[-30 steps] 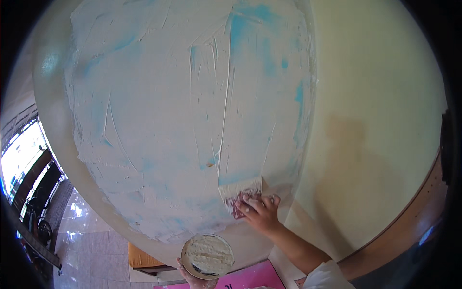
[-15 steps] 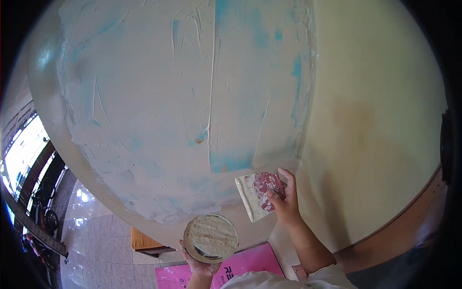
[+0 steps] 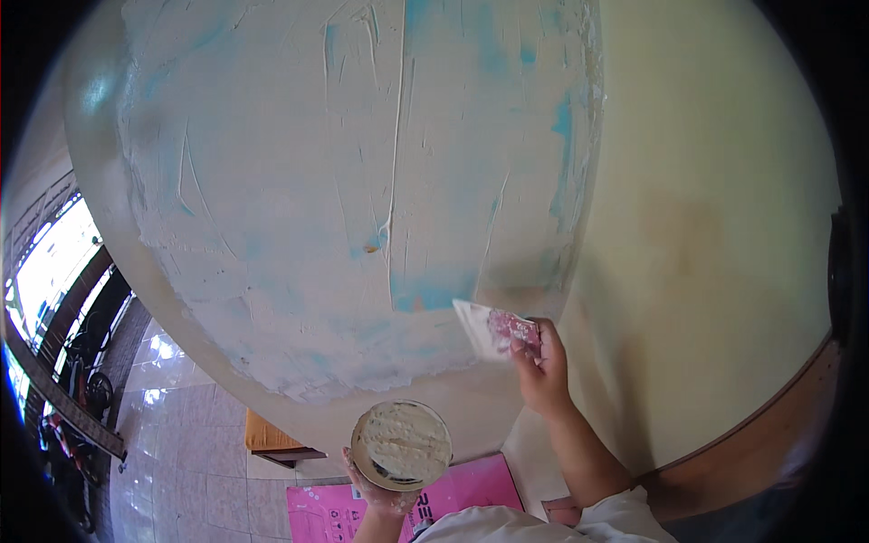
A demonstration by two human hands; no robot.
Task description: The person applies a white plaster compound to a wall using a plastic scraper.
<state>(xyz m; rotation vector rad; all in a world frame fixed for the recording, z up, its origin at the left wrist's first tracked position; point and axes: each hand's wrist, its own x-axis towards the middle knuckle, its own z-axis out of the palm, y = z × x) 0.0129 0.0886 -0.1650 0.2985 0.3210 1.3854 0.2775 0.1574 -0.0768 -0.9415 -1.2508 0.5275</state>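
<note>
In my left hand (image 3: 387,499) is a round tub (image 3: 358,455), cupped from below, with pale putty (image 3: 405,433) in it. My right hand (image 3: 546,376) grips a wide putty knife (image 3: 497,331) by its red, putty-smeared handle. The knife's pale blade points up and left and is slightly blurred. Behind it rises a wall (image 3: 272,195) coated unevenly in white putty, with blue showing through in patches and several raised ridges. Whether the blade touches the wall, I cannot tell.
A plain cream wall (image 3: 706,181) meets the coated one at a corner on the right. Below lie a pink printed sheet (image 3: 312,507) and a low orange-topped stool (image 3: 268,433) on the tiled floor (image 3: 181,452). Motorbikes (image 3: 86,389) stand beyond an opening at the far left.
My right hand has lifted the putty knife a little, and its blade has turned to a narrower angle. The tub stays almost in place in my left hand. The view has shifted slightly.
</note>
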